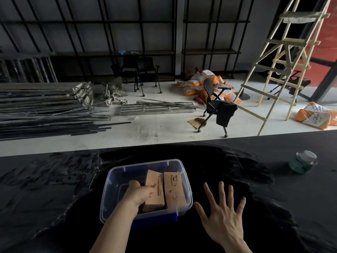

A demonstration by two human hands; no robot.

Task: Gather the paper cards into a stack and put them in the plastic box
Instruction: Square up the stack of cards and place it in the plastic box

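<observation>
Two stacks of paper cards sit in the plastic box point(116, 181) on the counter point(273, 207) in the head view: the right stack point(174, 190) lies free against the right wall, and the left hand point(141, 193) has its grip clenched on the left stack point(155, 189). The right hand point(221, 213) hovers spread and empty just right of the box. To finish well, the person should probably set the held stack flat beside its neighbour before letting go, so no cards fan out.

Plastic box point(184, 181) crowded at frame centre by two card stacks point(174, 189); black tabletop point(54, 198) lies open lower left; a jar point(302, 162) blocks far right.
</observation>
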